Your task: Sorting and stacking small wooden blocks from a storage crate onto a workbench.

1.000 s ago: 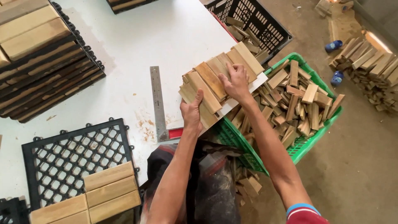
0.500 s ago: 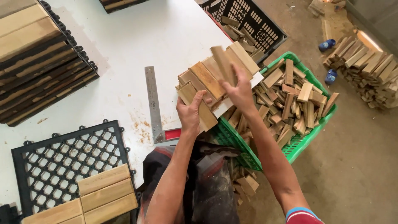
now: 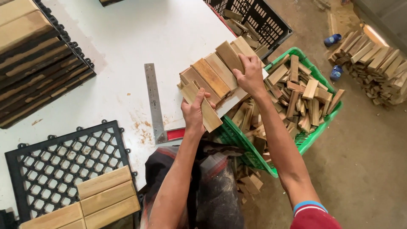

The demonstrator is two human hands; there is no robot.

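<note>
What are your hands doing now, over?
Left hand and right hand clamp a row of wood slats at the table edge. Green crate alongside. Nothing blocking.

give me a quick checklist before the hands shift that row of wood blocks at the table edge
1. Left hand grips the near end of the row of wood blocks: ok.
2. Right hand presses the far end: ok.
3. Row fully supported by the white table: not ok, it overhangs the edge above the green crate.
4. Blocks aligned: not ok, the nearest one sits skewed.
5. Steel ruler apart from the row: ok.
6. Firmness of the grip: cannot tell.
</note>
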